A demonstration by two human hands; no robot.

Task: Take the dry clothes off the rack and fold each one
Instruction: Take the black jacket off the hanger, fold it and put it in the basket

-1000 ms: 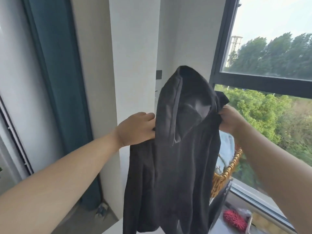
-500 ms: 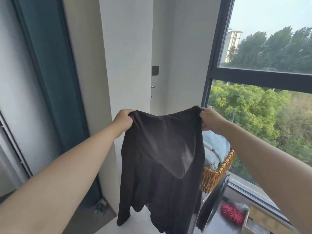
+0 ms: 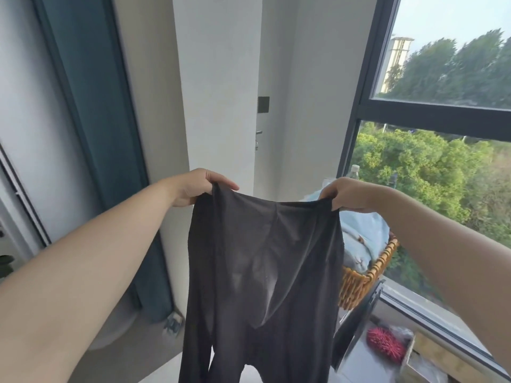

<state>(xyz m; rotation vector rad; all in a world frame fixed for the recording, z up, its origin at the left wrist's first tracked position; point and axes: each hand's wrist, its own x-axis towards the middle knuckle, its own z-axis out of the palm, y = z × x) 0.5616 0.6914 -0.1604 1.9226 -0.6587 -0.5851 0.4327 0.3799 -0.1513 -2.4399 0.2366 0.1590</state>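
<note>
A dark grey hooded garment (image 3: 265,272) hangs spread out in front of me, its hood drooping down the middle and its lower part running off the bottom of the view. My left hand (image 3: 199,186) pinches its top left corner. My right hand (image 3: 345,193) grips the top right corner. Both arms are stretched forward at about the same height. No drying rack is in view.
Behind the garment to the right stands a wicker basket (image 3: 362,277) with light blue clothes (image 3: 359,233) in it. Below it lie a red spiky brush (image 3: 385,344) and a black stand (image 3: 356,327) by the window sill. A teal curtain (image 3: 105,134) hangs at left.
The hood, flipped up above my hands a second ago, has dropped down. My hands have moved apart and lower, stretching the garment's top edge flat between them.
</note>
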